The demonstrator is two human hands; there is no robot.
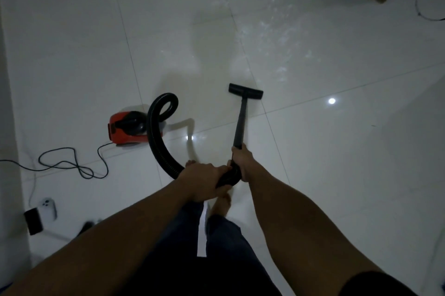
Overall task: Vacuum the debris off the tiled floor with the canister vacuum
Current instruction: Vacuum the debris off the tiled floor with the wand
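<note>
**A:** Where do I stand with the vacuum?

**B:** I have both hands on it. My right hand (pixel 240 160) is wrapped around the lower end of the straight black rigid wand (pixel 241 122), fingers (pixel 237 150) curled shut on the tube. My left hand (pixel 204 180) is closed over the curved black handle piece where the ribbed black flexible hose (pixel 154 141) joins the wand.

**A:** And the working end?

**B:** The flat black floor nozzle (pixel 245 91) sits on the glossy white tiled floor (pixel 337 151), ahead of me. The pale scattered debris (pixel 265 28) lies further out, beyond the nozzle, apart from it.

**A:** How do I expect it to handle?

**B:** The wand looks stiff and light, so I judge it steers well from this two-handed hold: one hand low for pushing, one at the handle for angle. The hose is soft and loops up by the red and black canister body (pixel 127 130), which rests on the floor to my left. The canister is likely the heavy part and should trail by the hose. The polished tile looks slick, so the nozzle should glide easily.

**A:** Anything to mind?

**B:** The thin dark power cord (pixel 72 163) snakes loosely behind the canister.
</note>
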